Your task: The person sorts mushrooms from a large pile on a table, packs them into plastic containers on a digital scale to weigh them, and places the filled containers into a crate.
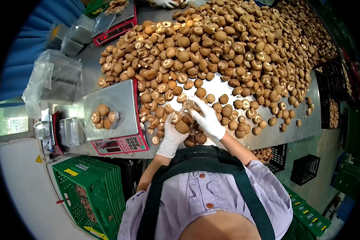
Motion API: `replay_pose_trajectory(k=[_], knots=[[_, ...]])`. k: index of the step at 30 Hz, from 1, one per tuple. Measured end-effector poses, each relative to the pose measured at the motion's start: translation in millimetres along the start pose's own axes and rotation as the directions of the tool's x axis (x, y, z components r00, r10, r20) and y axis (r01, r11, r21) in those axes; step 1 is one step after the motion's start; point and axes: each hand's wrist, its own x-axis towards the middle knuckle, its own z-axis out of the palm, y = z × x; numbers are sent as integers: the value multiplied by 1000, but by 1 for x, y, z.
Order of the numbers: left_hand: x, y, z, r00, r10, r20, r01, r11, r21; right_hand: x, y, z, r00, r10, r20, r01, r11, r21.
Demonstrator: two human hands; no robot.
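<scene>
Brown mushrooms (182, 127) are held in the curled left hand (172, 139) and touched by the half-spread right hand (210, 123); likely light, easily bruised, best gripped by caps.

Your metal worktop (298, 134): shiitake mushrooms (244, 44) heaped across middle and right; red-trimmed digital scales (124, 96), clear plastic trays (71, 132) on your left.

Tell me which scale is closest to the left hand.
The scale with the red keypad showing and shiitake mushrooms in a clear tray on top; other scales sit farther from the left hand.
</scene>
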Motion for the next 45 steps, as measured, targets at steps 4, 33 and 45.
replay_pose_trajectory(k=[4, 33, 45], knots=[[-6, 10, 10, 997, 66, -50, -62, 995, 84, 33, 27, -6, 995, 97, -31, -101, 981, -166], [-43, 44, -40, 986, 34, 161, -80, 954, 290, 35, 11, -42, 841, 202, 502, 227, 710, -667], [-74, 69, -58, 936, 338, 101, -351, 923, 159, 97, 28, 73, 822, -92, 562, 468, 672, -574]])
